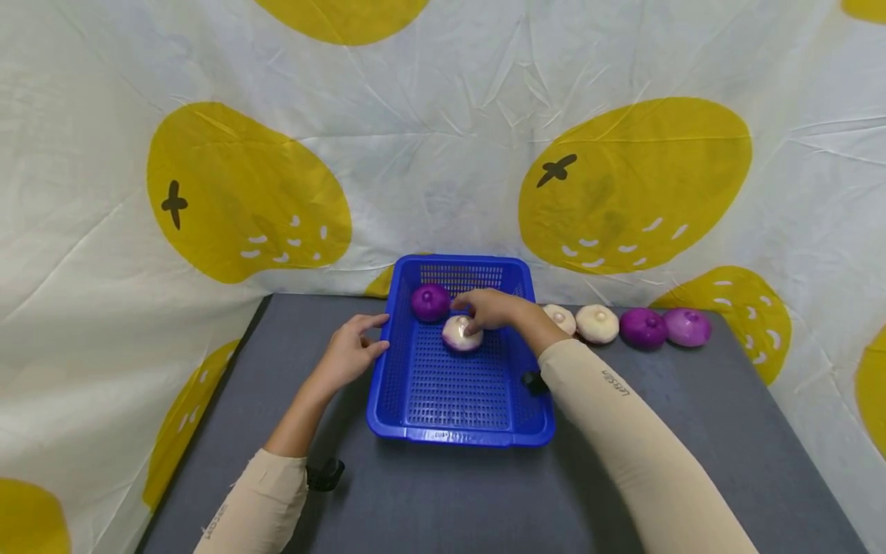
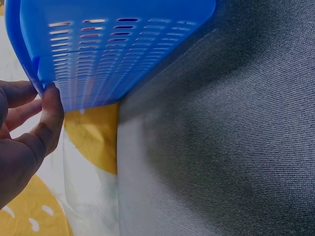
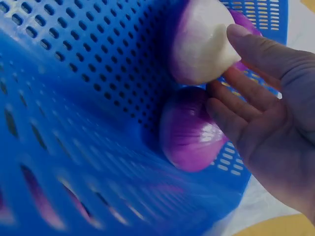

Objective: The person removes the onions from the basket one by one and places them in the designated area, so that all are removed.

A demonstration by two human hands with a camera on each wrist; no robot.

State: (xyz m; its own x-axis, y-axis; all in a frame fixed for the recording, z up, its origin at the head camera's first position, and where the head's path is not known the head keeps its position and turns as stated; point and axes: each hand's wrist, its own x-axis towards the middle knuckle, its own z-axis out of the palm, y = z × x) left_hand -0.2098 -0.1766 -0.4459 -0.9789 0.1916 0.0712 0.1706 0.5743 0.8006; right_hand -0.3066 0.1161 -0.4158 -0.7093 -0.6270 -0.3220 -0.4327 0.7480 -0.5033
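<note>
A blue plastic basket (image 1: 457,437) with slotted walls stands on the dark table. My left hand (image 1: 349,350) holds its left rim, with thumb and fingers at the edge (image 2: 24,130). Over the basket, my right hand (image 1: 490,309) has its thumb on a white-and-purple onion (image 1: 457,335), fingers loosely extended beside it (image 3: 275,103). That onion (image 3: 204,46) sits near the basket floor. A purple onion (image 1: 431,302) lies at the back left. Close under my right fingertips, the right wrist view shows another purple onion (image 3: 189,135); in the head view the hand hides it.
Right of the basket, a row of onions lies along the table's back: a whitish one (image 1: 559,318) partly behind my arm, another whitish one (image 1: 597,324), a dark purple one (image 1: 644,328) and a lighter purple one (image 1: 687,328). Behind hangs a white cloth (image 1: 429,185) with yellow fruit prints.
</note>
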